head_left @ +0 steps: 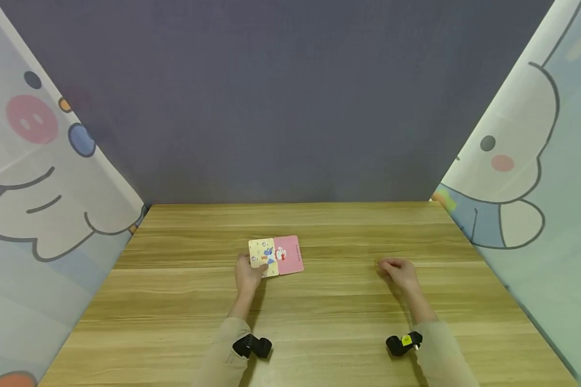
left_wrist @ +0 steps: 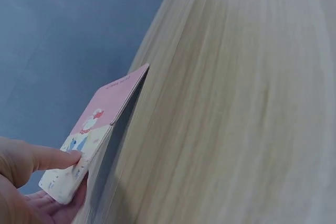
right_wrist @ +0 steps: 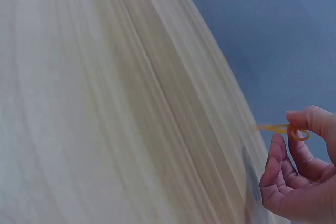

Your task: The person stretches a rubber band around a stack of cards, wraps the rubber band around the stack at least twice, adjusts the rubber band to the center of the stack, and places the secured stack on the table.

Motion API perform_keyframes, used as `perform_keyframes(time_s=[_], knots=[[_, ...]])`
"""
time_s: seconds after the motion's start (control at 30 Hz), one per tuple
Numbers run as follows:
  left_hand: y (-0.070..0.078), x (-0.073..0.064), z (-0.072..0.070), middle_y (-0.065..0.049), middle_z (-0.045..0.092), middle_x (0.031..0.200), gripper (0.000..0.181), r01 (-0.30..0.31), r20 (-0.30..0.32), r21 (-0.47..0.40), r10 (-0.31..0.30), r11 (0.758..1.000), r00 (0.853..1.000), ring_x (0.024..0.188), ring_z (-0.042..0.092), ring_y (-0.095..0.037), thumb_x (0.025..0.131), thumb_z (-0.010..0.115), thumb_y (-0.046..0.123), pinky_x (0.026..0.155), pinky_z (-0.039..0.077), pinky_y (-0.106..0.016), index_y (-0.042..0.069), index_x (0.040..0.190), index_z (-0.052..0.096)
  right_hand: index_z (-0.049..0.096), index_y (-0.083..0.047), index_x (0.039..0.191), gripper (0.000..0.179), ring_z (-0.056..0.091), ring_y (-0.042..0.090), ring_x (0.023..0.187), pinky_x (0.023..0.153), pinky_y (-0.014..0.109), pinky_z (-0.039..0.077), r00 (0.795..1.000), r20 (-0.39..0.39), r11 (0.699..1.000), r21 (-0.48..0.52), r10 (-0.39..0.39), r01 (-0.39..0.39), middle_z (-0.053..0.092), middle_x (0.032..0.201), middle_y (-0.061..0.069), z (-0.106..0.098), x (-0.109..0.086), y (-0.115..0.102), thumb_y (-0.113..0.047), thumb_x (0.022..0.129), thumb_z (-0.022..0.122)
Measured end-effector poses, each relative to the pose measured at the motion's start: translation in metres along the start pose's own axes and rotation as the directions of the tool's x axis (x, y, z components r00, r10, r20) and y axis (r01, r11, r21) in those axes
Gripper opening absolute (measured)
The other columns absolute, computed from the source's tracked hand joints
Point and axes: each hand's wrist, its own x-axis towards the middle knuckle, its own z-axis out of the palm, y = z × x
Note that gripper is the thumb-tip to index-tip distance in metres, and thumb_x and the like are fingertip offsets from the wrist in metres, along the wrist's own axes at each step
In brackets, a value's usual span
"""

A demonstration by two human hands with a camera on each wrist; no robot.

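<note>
My left hand [head_left: 248,277] holds a thin two-panel booklet [head_left: 288,260], spread flat with its printed outside up. One panel is cream with small blue figures, the other pink with a white and red character. In the left wrist view, the thumb [left_wrist: 55,157] presses on the cream panel while the other fingers lie beneath it. The pink half juts out over the table, with shadow below. Well to the right, my right hand [head_left: 403,273] pinches a thin yellow rubber band [right_wrist: 281,128] between thumb and forefinger. A small loop of it shows at the fingertips.
Both hands are over a wood-grain table [head_left: 329,322]. A dark grey panel [head_left: 290,107] rises behind its far edge. Cartoon-printed cloths hang along the left side [head_left: 43,215] and the right side [head_left: 508,177]. A black wrist camera [head_left: 253,346] sits on each sleeve.
</note>
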Motion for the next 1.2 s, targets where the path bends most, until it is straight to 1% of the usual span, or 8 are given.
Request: perform_keyframes(time_s=[0.13,0.23,0.33,0.43,0.63,0.77,1.0,1.2], knots=[[0.001,-0.004,-0.002,-0.028,0.057,0.096,0.063,0.0,0.009,-0.087,0.001,0.996,1.0,0.08,0.058,-0.036,0.066,0.073,-0.004,0.065,0.053,-0.038,-0.011,0.119,0.04,0.055,0.01,0.101,0.029,0.054,0.011,0.072,0.063,0.021,0.05,1.0,0.018,0.999,0.048,0.021,-0.022,0.059,0.081,0.001,0.0,-0.006,-0.006,-0.016,0.087,0.056],[0.001,-0.007,-0.004,-0.027,0.057,0.093,0.068,0.008,0.021,-0.184,-0.004,0.983,1.0,0.077,0.059,-0.034,0.067,0.072,-0.005,0.058,0.054,-0.032,-0.006,0.125,0.036,0.057,0.0,0.087,0.013,0.052,0.009,0.075,0.069,0.021,0.05,0.999,0.017,0.987,0.157,0.035,-0.037,0.057,0.08,-0.003,-0.001,-0.01,-0.011,-0.012,0.086,0.056],[0.0,-0.01,-0.004,-0.026,0.056,0.093,0.07,0.01,0.022,-0.271,-0.004,0.963,1.0,0.078,0.058,-0.034,0.068,0.071,-0.007,0.059,0.054,-0.029,-0.002,0.128,0.036,0.054,-0.007,0.076,0.01,0.052,0.008,0.075,0.072,0.021,0.049,0.999,0.013,0.947,0.319,0.046,-0.048,0.055,0.078,-0.005,0.0,-0.013,-0.015,-0.007,0.086,0.055],[-0.001,-0.012,-0.003,-0.024,0.055,0.094,0.07,0.001,-0.003,-0.292,-0.001,0.956,1.0,0.079,0.057,-0.033,0.066,0.072,-0.009,0.059,0.053,-0.024,-0.001,0.128,0.039,0.056,-0.009,0.073,0.014,0.054,0.008,0.072,0.07,0.02,0.05,0.999,0.026,0.906,0.421,0.044,-0.051,0.057,0.074,-0.006,0.002,-0.016,-0.018,-0.004,0.086,0.054],[-0.001,-0.016,-0.003,-0.022,0.056,0.088,0.07,-0.014,-0.041,-0.343,0.0,0.939,0.999,0.072,0.059,-0.029,0.065,0.071,-0.011,0.053,0.052,-0.017,-0.003,0.128,0.041,0.059,-0.017,0.078,0.014,0.057,0.005,0.074,0.073,0.022,0.048,0.995,0.096,0.897,0.438,0.018,-0.058,0.062,0.076,-0.01,0.005,-0.022,-0.024,-0.011,0.089,0.052],[0.002,-0.019,-0.004,-0.023,0.057,0.086,0.071,-0.014,-0.042,-0.388,-0.002,0.922,0.999,0.073,0.062,-0.032,0.066,0.07,-0.011,0.056,0.053,-0.019,-0.003,0.129,0.039,0.059,-0.014,0.082,0.01,0.055,0.006,0.071,0.071,0.022,0.047,0.994,0.11,0.893,0.449,-0.011,-0.04,0.061,0.073,-0.009,0.008,-0.023,-0.026,-0.016,0.09,0.053],[0.009,-0.025,-0.006,-0.025,0.058,0.089,0.071,0.005,-0.019,-0.441,-0.015,0.897,1.0,0.08,0.062,-0.036,0.068,0.07,-0.01,0.061,0.055,-0.022,-0.002,0.131,0.038,0.06,-0.013,0.073,0.018,0.045,0.006,0.059,0.063,0.019,0.046,0.994,0.105,0.843,0.537,-0.017,-0.043,0.046,0.057,-0.007,0.013,-0.024,-0.03,-0.015,0.09,0.053],[0.015,-0.03,-0.004,-0.024,0.058,0.088,0.07,0.018,-0.011,-0.477,-0.026,0.879,1.0,0.08,0.062,-0.035,0.069,0.069,-0.01,0.061,0.055,-0.022,-0.002,0.131,0.038,0.067,-0.015,0.074,0.022,0.041,0.006,0.056,0.063,0.019,0.045,0.988,0.147,0.799,0.598,-0.041,-0.056,0.04,0.051,-0.006,0.015,-0.027,-0.032,-0.017,0.091,0.052]])
